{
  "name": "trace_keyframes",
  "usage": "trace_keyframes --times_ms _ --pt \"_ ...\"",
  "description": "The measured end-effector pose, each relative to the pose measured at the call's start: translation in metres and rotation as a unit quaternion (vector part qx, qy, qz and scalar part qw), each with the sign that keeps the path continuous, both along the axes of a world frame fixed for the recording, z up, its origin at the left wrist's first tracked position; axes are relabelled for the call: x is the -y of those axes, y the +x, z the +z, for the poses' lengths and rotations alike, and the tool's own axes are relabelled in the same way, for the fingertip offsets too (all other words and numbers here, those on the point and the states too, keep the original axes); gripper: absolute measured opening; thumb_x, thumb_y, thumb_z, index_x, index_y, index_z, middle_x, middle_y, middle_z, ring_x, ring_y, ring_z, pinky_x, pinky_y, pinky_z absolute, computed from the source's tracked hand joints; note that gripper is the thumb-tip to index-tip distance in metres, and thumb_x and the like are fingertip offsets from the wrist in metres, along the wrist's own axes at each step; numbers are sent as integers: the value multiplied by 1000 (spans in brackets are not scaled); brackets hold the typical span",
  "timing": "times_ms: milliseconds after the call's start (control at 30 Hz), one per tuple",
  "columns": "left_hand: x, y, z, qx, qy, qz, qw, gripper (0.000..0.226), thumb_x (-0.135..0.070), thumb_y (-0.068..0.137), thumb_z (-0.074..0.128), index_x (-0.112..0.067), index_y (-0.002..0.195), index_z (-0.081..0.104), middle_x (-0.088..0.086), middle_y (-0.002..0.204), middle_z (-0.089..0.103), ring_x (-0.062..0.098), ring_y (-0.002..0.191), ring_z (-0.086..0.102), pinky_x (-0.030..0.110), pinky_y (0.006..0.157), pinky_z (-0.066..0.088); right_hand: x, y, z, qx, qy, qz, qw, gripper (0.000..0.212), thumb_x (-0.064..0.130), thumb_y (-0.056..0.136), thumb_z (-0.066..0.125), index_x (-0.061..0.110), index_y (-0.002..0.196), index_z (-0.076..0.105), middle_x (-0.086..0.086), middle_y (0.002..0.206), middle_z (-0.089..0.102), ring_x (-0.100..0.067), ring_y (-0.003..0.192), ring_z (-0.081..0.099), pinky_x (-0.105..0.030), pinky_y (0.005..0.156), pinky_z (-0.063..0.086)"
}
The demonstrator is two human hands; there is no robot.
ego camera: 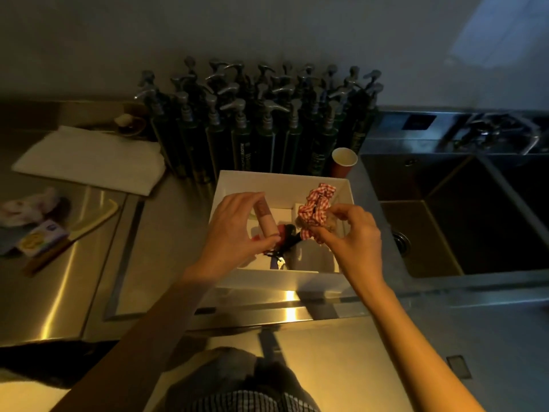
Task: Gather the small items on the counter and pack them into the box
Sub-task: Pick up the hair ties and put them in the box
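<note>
A white open box (231,185) stands on the steel counter (59,286) in the middle of the head view. My left hand (234,233) holds a small pink tube (266,220) over the box's left part. My right hand (355,236) pinches a red-and-white checked scrunchie (315,206) over the box's right side. Inside the box lie dark items and a key (279,264) on white dividers. At the far left of the counter sit a small purple packet (41,236), a comb (89,224) and a crumpled pale cloth (26,206).
Several dark pump bottles (255,126) stand in rows behind the box. A red paper cup (343,162) sits by the box's far right corner. A folded white towel (89,162) lies at the back left. A deep sink (463,215) opens on the right.
</note>
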State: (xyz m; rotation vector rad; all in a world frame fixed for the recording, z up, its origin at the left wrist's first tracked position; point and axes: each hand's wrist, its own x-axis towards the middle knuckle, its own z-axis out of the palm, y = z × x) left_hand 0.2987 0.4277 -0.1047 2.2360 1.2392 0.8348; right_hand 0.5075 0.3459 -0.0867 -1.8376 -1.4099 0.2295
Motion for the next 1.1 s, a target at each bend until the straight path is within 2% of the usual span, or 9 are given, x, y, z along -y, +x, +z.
trace_keyframes --times_ms 67,167,267,400,633,767,867,1000,1100 --pt "-5 1 -3 -39 -3 -13 999 80 -44 69 82 -21 136 46 0 139 46 16 128 36 28 102 30 -1 -1 -3 -3 -19 -5 1000 40 29 73 80 15 106 63 2 103 61 -9 97 48 -11 71 34" --pt "-12 3 -7 -84 7 -29 996 74 -44 72 78 -20 135 47 0 137 48 17 128 38 28 103 29 -4 -3 -10 -4 -42 -9 999 39 29 73 80 14 105 63 -1 104 64 -14 99 51 -20 71 36" --pt "-15 1 -6 -79 5 -30 996 69 -50 77 65 -19 136 47 0 140 46 17 130 35 32 106 28 -6 -4 -14 -1 -53 -13 998 39 32 75 78 14 107 63 -2 105 64 -16 100 52 -23 73 37" --pt "-19 -9 -5 -82 40 -25 996 68 -59 84 45 -15 136 48 5 141 44 17 131 32 29 106 21 -12 -7 -14 2 -62 -11 998 38 35 78 75 15 108 63 0 108 63 -10 99 49 -21 75 36" --pt "-16 -15 8 -103 83 36 991 55 -40 89 53 -11 136 49 11 144 43 26 135 31 42 112 24 -21 -16 3 23 -24 10 999 36 36 93 58 18 124 56 -1 127 57 -15 118 50 -25 94 41" --pt "-5 -26 18 -110 94 93 985 50 -31 92 60 -9 136 49 12 140 46 28 130 38 41 106 31 -30 -39 14 46 -20 65 997 47 37 97 49 13 138 46 -5 146 42 -17 137 34 -30 111 26" --pt "0 -48 22 -149 114 153 970 48 -33 94 56 -6 132 51 15 134 51 31 126 42 41 104 32 -44 -65 18 95 -12 129 987 51 39 98 45 11 142 41 -8 150 36 -19 142 23 -33 115 19" --pt "8 -94 24 -157 167 222 948 45 -33 95 44 0 123 57 20 124 56 36 115 48 46 97 38 -60 -116 27 124 18 213 969 51 38 98 45 8 139 43 -12 147 40 -23 141 27 -29 113 16" --pt "14 -137 26 -193 183 272 925 41 -32 99 40 -2 121 59 20 123 57 37 114 50 47 96 38 -70 -158 33 120 45 266 955 49 36 97 46 6 136 48 -13 142 46 -25 138 33 -33 112 23"
